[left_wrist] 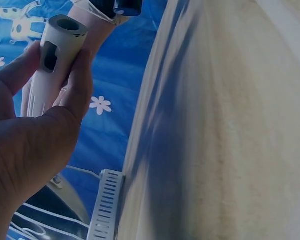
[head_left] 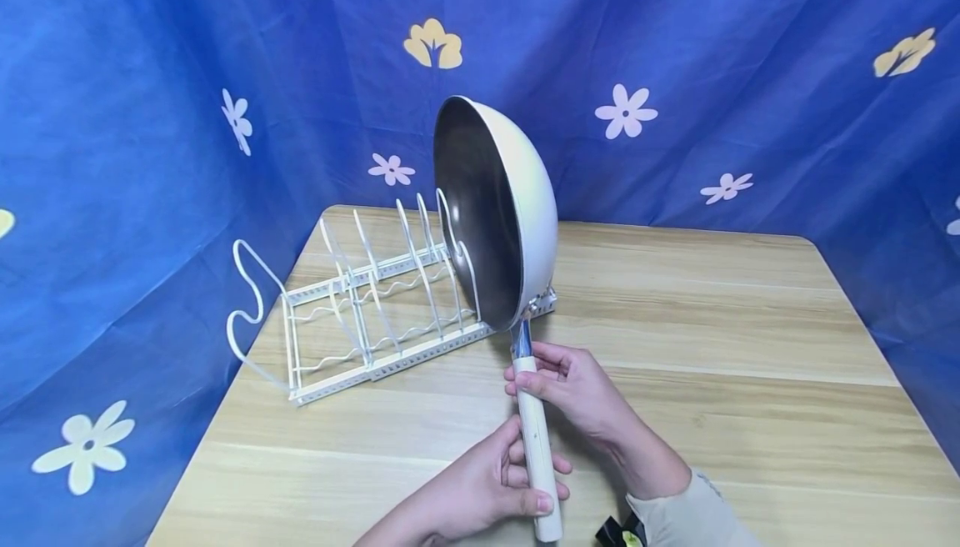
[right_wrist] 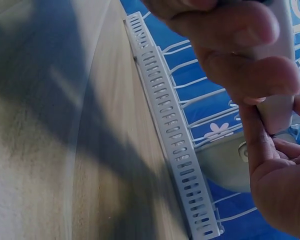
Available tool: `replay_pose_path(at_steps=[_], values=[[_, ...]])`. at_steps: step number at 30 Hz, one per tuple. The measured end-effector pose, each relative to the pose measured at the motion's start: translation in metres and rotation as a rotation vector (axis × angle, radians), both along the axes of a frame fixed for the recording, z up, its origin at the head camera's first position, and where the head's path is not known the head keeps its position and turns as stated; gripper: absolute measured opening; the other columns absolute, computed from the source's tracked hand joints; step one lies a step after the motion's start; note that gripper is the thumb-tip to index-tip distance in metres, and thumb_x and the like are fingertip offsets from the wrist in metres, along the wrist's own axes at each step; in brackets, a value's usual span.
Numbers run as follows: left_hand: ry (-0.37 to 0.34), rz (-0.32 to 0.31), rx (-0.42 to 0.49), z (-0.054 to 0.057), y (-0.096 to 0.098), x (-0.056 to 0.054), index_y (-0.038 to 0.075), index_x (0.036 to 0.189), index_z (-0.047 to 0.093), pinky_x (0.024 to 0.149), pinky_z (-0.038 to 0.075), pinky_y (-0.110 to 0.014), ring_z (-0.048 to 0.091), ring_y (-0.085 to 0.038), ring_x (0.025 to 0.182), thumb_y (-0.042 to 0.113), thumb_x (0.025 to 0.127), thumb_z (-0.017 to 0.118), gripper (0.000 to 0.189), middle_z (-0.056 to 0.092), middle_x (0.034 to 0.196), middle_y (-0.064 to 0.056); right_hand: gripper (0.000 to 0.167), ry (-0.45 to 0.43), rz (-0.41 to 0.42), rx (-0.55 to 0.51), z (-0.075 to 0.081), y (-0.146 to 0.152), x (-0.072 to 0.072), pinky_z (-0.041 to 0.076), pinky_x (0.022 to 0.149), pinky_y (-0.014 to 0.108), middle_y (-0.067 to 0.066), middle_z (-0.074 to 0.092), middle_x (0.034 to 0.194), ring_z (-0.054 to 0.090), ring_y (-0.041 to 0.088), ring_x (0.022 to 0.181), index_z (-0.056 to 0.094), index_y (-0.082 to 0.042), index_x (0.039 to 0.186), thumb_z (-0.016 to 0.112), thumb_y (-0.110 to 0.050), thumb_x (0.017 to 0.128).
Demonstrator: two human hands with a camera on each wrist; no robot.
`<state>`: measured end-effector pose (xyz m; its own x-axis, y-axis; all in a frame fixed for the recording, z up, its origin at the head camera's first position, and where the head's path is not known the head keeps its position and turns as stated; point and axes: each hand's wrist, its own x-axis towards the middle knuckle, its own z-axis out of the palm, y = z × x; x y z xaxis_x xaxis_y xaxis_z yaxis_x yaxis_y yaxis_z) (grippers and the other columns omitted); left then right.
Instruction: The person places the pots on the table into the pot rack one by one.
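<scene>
A deep wok [head_left: 537, 197], white outside and dark inside, stands on its side at the right end of a white wire pan rack [head_left: 420, 355], its opening facing left. The long white handle [head_left: 534, 439] points toward me. Near the handle's lower end, my left hand [head_left: 487, 480] grips it between thumb and fingers. Higher up, close to the metal neck [head_left: 522, 338], my right hand [head_left: 577, 388] pinches the handle. In the left wrist view the hollow handle end [left_wrist: 65, 30] shows between thumb and fingers. The right wrist view shows fingers [right_wrist: 250, 75] around the handle.
The rack's slotted rail [right_wrist: 170, 125] rests on the wooden table [head_left: 750, 363]. Several upright wire dividers [head_left: 420, 263] rise from it, with a wavy end loop [head_left: 251, 313] at the left. Blue patterned cloth [head_left: 675, 47] surrounds the table. A black object [head_left: 618, 532] sits by the right sleeve.
</scene>
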<state>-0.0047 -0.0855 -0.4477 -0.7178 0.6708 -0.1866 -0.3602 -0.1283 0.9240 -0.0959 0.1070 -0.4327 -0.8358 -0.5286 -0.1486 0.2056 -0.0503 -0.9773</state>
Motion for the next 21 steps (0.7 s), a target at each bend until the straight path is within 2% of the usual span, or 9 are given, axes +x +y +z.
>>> replay_pose_path(at_steps=[3, 5, 7, 9, 12, 15, 21], values=[[-0.018, 0.022, -0.03, -0.001, 0.0, -0.001, 0.006, 0.169, 0.018, 0.096, 0.062, -0.024, 0.078, -0.018, 0.117, 0.006, 0.098, 0.079, 0.094, 0.07, 0.139, -0.02, 0.059, 0.01, 0.024, 0.001, -0.002, 0.002, 0.0, 0.063, 0.098, 0.025, 0.036, 0.073, 0.126, 0.08, 0.009, 0.101, 0.047, 0.018, 0.151, 0.069, -0.014, 0.106], [-0.027, 0.042, -0.069, -0.002, 0.0, -0.001, 0.006, 0.167, 0.024, 0.094, 0.062, -0.023, 0.078, -0.019, 0.116, 0.004, 0.096, 0.081, 0.091, 0.071, 0.138, -0.021, 0.056, 0.022, 0.044, -0.004, -0.003, 0.003, -0.001, 0.063, 0.098, 0.025, 0.03, 0.074, 0.125, 0.079, 0.009, 0.102, 0.047, 0.019, 0.15, 0.066, -0.014, 0.108], [-0.006, 0.065, -0.141, -0.001, 0.0, -0.002, 0.004, 0.162, 0.033, 0.088, 0.062, -0.022, 0.079, -0.018, 0.109, 0.003, 0.093, 0.083, 0.085, 0.074, 0.134, -0.019, 0.054, 0.03, 0.063, -0.01, -0.005, 0.004, -0.001, 0.062, 0.098, 0.024, 0.028, 0.074, 0.124, 0.078, 0.009, 0.103, 0.047, 0.019, 0.149, 0.063, -0.013, 0.109], [0.046, 0.083, -0.241, 0.0, 0.0, -0.004, 0.003, 0.151, 0.046, 0.082, 0.062, -0.021, 0.08, -0.014, 0.101, 0.004, 0.089, 0.087, 0.074, 0.078, 0.126, -0.015, 0.054, 0.032, 0.071, -0.015, -0.007, 0.004, -0.001, 0.062, 0.098, 0.024, 0.031, 0.073, 0.125, 0.078, 0.009, 0.103, 0.046, 0.021, 0.149, 0.061, -0.012, 0.109], [0.169, 0.093, -0.423, 0.001, -0.001, -0.008, 0.007, 0.131, 0.06, 0.074, 0.059, -0.02, 0.079, -0.007, 0.088, 0.011, 0.084, 0.093, 0.058, 0.081, 0.109, -0.003, 0.057, 0.017, 0.067, -0.018, -0.01, 0.004, -0.002, 0.061, 0.099, 0.023, 0.035, 0.071, 0.127, 0.079, 0.009, 0.103, 0.042, 0.023, 0.151, 0.062, -0.01, 0.109], [0.266, 0.091, -0.562, 0.003, -0.002, -0.011, 0.014, 0.114, 0.064, 0.072, 0.058, -0.02, 0.077, -0.002, 0.08, 0.02, 0.079, 0.098, 0.048, 0.079, 0.094, 0.008, 0.057, -0.008, 0.055, -0.015, -0.013, 0.002, -0.003, 0.062, 0.099, 0.024, 0.039, 0.069, 0.13, 0.079, 0.009, 0.103, 0.041, 0.022, 0.152, 0.062, -0.008, 0.108], [0.341, 0.092, -0.691, 0.003, -0.001, -0.012, 0.016, 0.11, 0.064, 0.069, 0.054, -0.02, 0.071, 0.003, 0.073, 0.022, 0.076, 0.099, 0.05, 0.075, 0.087, 0.013, 0.058, -0.042, 0.041, 0.011, -0.017, -0.002, -0.002, 0.061, 0.101, 0.023, 0.044, 0.063, 0.137, 0.078, 0.009, 0.105, 0.041, 0.019, 0.154, 0.063, -0.007, 0.107]])
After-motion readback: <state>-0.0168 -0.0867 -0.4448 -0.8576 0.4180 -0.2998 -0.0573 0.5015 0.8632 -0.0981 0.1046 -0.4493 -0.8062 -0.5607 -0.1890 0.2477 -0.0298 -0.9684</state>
